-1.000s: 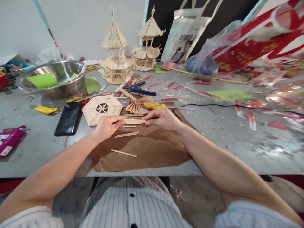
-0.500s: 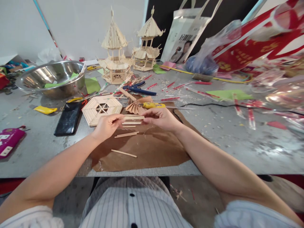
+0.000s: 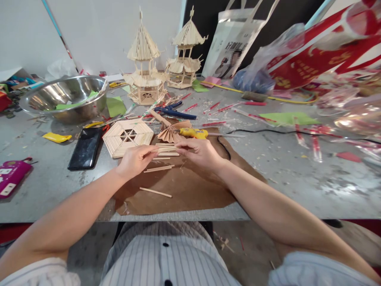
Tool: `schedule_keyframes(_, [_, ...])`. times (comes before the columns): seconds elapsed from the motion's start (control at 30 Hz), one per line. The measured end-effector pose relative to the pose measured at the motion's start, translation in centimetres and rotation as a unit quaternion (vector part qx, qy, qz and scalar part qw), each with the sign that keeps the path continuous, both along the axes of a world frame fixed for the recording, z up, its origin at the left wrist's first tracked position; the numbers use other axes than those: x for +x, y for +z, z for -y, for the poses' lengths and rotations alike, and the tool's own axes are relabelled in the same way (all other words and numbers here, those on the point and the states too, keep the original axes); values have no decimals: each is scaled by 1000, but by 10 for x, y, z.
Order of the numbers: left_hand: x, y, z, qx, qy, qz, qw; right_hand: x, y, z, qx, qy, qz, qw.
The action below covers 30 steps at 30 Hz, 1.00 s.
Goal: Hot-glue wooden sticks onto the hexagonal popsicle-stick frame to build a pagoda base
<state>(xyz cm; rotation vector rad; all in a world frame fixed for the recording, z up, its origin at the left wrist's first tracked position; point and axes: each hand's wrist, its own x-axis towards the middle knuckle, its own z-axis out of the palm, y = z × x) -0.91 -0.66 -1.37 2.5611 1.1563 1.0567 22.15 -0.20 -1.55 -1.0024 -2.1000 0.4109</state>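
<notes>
- Bowl [image 3: 80, 113]: I log one round bowl of shiny steel at the far left of the worktop [image 3: 282, 178]. It holds a flat green paper [image 3: 70, 105] against its inner wall.
- Tote [image 3: 235, 39]: white and printed, it stands against the back wall. I cannot see what is inside.
- Plastic bag [image 3: 256, 77]: clear and crumpled, with something blue inside that I cannot make out.
- Sticks [image 3: 165, 149]: a small flat bundle of thin pale wooden sticks. It is held level just above the brown sheet [image 3: 184, 186], between the two hands.
- Left hand [image 3: 133, 159]: its fingertips are closed on the left end of the sticks.
- Right hand [image 3: 199, 153]: its fingers are pinched narrow on the right end of the sticks.
- Loose sticks [image 3: 157, 169]: a few lie on the brown sheet, nearer me than the hands.
- Hexagon [image 3: 127, 135]: a flat panel of ringed sticks with an open spoked centre, just beyond the left hand.
- Fan [image 3: 171, 133]: a pleated wedge of sticks beside the hexagon.
- Glue gun [image 3: 193, 133]: yellow, just beyond the right hand.
- Phone [image 3: 86, 147]: black and glossy, lying flat to the left of the hexagon.
- Pagodas [image 3: 144, 67]: two tiered stick models with peaked roofs, at the back.
</notes>
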Motion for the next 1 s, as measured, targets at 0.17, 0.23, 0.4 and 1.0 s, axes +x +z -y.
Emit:
schedule_keyframes(0.17, [-1, -1, 0, 21, 3, -20, 1000, -1, 0, 2, 25, -8, 28, 999])
schedule_keyframes(0.23, [0, 0, 1, 26, 4, -24, 999, -1, 0, 3, 28, -9, 31, 999])
schedule_keyframes(0.4, [0, 1, 3, 32, 5, -25, 999, -1, -2, 3, 31, -8, 30, 999])
schedule_keyframes(1.0, [2, 0, 2, 5, 1, -2, 1000, 0, -3, 2, 66, -3, 44, 997])
